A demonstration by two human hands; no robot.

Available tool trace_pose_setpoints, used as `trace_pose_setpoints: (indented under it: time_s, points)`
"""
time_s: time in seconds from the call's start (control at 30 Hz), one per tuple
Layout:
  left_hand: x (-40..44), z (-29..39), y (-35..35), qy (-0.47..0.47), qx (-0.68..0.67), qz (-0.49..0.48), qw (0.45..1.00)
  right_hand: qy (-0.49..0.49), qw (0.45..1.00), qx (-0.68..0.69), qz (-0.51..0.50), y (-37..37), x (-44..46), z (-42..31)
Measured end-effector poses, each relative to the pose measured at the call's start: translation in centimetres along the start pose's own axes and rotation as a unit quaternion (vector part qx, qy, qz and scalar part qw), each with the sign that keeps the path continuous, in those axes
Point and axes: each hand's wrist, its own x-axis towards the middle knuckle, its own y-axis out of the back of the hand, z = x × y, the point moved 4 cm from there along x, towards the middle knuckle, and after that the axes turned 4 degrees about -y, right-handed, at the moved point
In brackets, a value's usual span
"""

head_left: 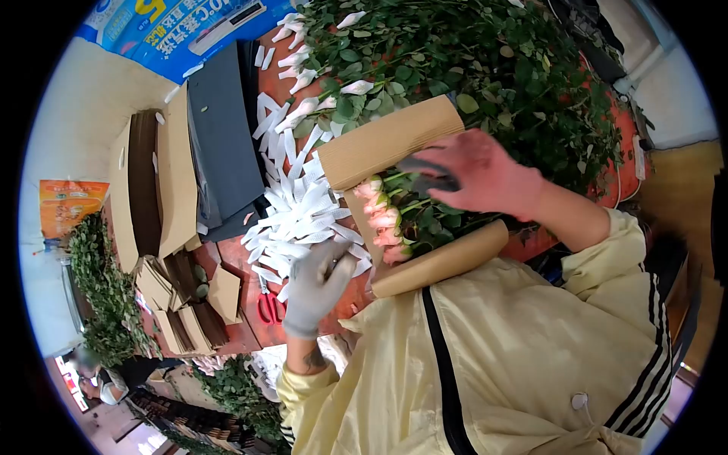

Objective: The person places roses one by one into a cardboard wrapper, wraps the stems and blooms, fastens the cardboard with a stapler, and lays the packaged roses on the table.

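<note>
My left hand (318,287), in a pale grey glove, is beside a pile of white mesh sleeves (299,208). Its fingers are loosely curled and a little apart, with nothing visible held. Over the stems of a row of pink roses (383,220) hovers my right hand (481,176), in a pink glove with dark fingers. Its thumb and fingers are spread with nothing between them. The roses lie on a sheet of brown corrugated cardboard (394,140), whose two sides curl up around them. The cardboard's near side (444,259) is against my jacket.
Many leafy rose stems (470,61) cover the back of the red table, with white-sleeved blooms (299,80) at their left. Red-handled scissors (270,305) lie near my left hand. Cardboard pieces (182,296) and dark sheets (220,136) are at left. A person (102,383) is at lower left.
</note>
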Motion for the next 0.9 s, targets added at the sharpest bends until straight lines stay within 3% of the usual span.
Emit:
trace_pose_setpoints:
  time_s: [0.03,0.07,0.13,0.3,0.37,0.4,0.43,0.5,0.57,0.6,0.7,0.73,0.77,0.83,0.87,0.9]
  points:
    - [-1.7,-1.2,-0.6,0.013,-0.074,-0.046,0.996,-0.020,0.995,0.091,0.041,1.0,-0.8,0.9]
    - [-3.3,-2.3,-1.7,0.011,-0.071,-0.049,0.996,-0.023,0.995,0.091,0.045,1.5,-1.5,1.5]
    - [-6.9,-5.8,-6.0,0.192,-0.272,-0.161,0.929,-0.050,0.988,0.128,0.066,2.0,-3.1,2.4]
    - [-8.4,-5.4,-12.4,0.152,-0.334,-0.106,0.924,-0.023,0.985,0.163,0.057,-0.7,-6.2,2.8]
    - [-9.3,-4.6,-11.5,0.193,-0.256,-0.079,0.944,-0.005,0.987,0.159,0.023,1.0,-6.9,1.0]
    - [-9.7,-2.8,-10.4,0.149,-0.276,-0.016,0.950,0.038,0.988,0.135,-0.067,2.6,-7.2,-0.8]
    - [-10.7,-1.0,-9.2,0.244,-0.318,-0.038,0.915,0.041,0.987,0.138,-0.071,2.9,-8.0,-1.6]
    - [-11.0,2.7,-7.6,0.200,-0.381,-0.049,0.901,0.176,0.968,0.136,-0.116,3.5,-9.6,-3.9]
    - [-9.8,5.0,-6.0,0.150,-0.346,-0.027,0.926,0.198,0.965,0.004,-0.175,3.9,-10.3,-6.0]
    - [-8.9,6.0,-5.0,0.103,-0.314,-0.015,0.944,0.208,0.974,-0.066,-0.061,3.6,-11.6,-6.1]
    - [-7.4,6.4,-1.5,-0.017,-0.196,0.044,0.979,0.157,0.969,-0.165,-0.090,4.4,-9.8,-5.8]
    - [-7.7,4.8,0.2,0.028,-0.210,0.088,0.973,0.178,0.967,-0.169,0.063,4.8,-8.7,-5.0]
    - [-6.6,5.5,1.1,0.109,-0.148,0.145,0.972,0.162,0.954,-0.220,0.121,4.0,-7.5,-3.6]
    - [-3.0,4.6,0.7,0.051,-0.070,0.237,0.968,0.124,0.918,-0.341,0.157,1.1,-3.6,-0.6]
    - [-1.2,2.4,-0.1,-0.004,0.034,0.248,0.968,0.122,0.917,-0.343,0.163,-1.2,-2.8,0.2]
    - [0.4,0.3,-1.0,-0.060,0.137,0.258,0.955,0.185,0.783,-0.564,0.183,-4.2,-2.0,0.5]
